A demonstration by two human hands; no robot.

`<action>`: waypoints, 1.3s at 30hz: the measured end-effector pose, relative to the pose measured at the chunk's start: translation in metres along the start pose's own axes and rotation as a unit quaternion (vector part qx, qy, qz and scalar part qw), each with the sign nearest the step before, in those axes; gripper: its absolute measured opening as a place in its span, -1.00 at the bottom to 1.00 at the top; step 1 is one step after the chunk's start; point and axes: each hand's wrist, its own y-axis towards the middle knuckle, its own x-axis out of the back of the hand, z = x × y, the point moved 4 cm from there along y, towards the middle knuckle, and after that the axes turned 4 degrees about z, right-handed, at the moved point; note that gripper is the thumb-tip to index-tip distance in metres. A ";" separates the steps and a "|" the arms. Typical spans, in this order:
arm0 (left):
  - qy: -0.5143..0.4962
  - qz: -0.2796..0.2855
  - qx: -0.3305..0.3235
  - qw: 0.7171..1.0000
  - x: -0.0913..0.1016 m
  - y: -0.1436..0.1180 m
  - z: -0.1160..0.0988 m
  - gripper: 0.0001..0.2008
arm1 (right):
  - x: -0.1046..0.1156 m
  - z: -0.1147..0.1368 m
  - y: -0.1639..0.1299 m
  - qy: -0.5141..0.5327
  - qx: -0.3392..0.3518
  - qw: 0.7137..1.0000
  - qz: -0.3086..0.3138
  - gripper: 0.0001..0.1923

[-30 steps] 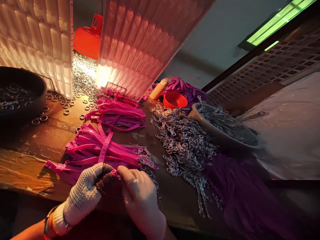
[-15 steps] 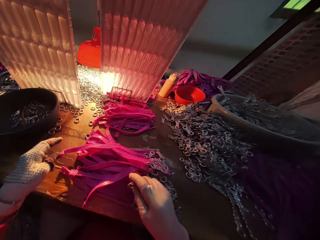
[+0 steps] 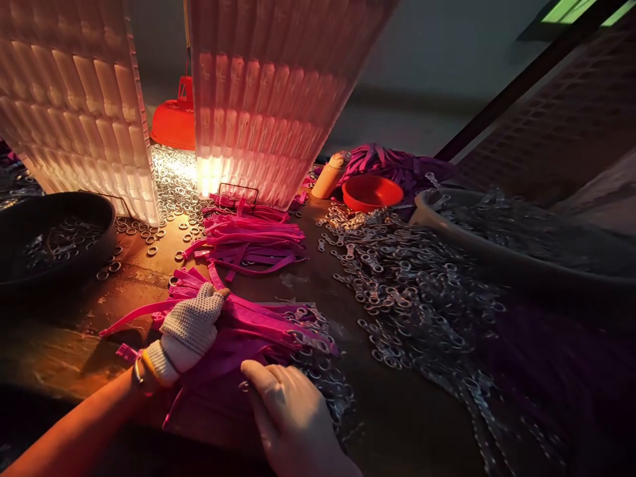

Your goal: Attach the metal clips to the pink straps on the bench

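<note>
My left hand (image 3: 187, 329), in a white knitted glove, lies on top of the near pile of pink straps (image 3: 258, 321) and presses on it. My bare right hand (image 3: 293, 417) rests on the lower edge of the same pile, its thumb over a strap end by the metal rings (image 3: 318, 361) fitted to the straps. Whether either hand grips a strap is hidden. A second pile of pink straps (image 3: 251, 238) lies farther back.
A heap of metal clasps (image 3: 397, 278) covers the table's right side beside a bowl of clasps (image 3: 501, 228). A dark bowl with rings (image 3: 52, 235) stands left. Loose rings (image 3: 171, 179), an orange lamp (image 3: 173, 119), white ribbed panels (image 3: 268, 93) and a small orange dish (image 3: 371, 192) are behind.
My left hand swung out to the left edge, then came back right and down onto the near strap pile. My right hand stayed at the pile's lower edge.
</note>
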 end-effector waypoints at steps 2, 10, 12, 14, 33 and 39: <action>-0.054 -0.023 -0.001 0.998 0.005 -0.003 -0.002 -0.42 | -0.001 -0.002 -0.001 -0.001 -0.003 1.000 -0.012 -0.78; -0.427 0.060 0.122 0.894 0.039 -0.050 -0.030 -0.71 | 0.006 -0.003 0.024 0.010 -0.030 0.999 -0.043 -0.76; -0.450 0.080 0.117 0.882 0.039 -0.054 -0.041 -0.65 | 0.006 0.000 0.031 -0.009 -0.024 0.999 -0.038 -0.75; -0.436 0.083 0.119 0.888 0.038 -0.053 -0.047 -0.61 | 0.005 0.002 0.035 -0.056 -0.009 0.998 -0.036 -0.74; -0.672 0.139 0.155 0.710 -0.004 -0.036 -0.047 -0.64 | 0.012 -0.008 0.047 -0.101 0.018 0.995 -0.020 -0.69; -0.618 0.130 0.154 0.760 -0.005 -0.044 -0.044 -0.63 | 0.008 -0.009 0.045 -0.064 0.002 0.998 0.003 -0.78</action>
